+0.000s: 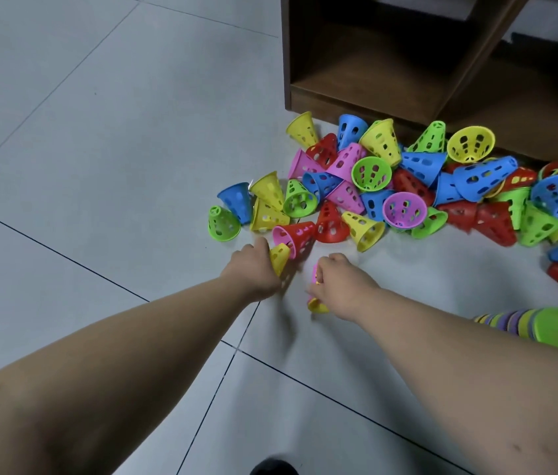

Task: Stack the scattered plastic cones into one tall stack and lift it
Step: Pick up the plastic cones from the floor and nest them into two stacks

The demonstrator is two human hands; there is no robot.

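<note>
Grey tiled floor (pixel 99 132), with a dark wooden shelf unit (pixel 366 94) at upper right, its open compartment too shadowed to read. A pile of perforated plastic cones (pixel 404 186) sprawls at centre right. At centre, the left hand (pixel 253 269) grips one yellow cone (pixel 279 258). Just beside it, the right hand (pixel 342 286) pinches a short pink-and-yellow stack (pixel 317 305). The cones look light, stiff and slick, and are probably best held near the wide rim.
</note>
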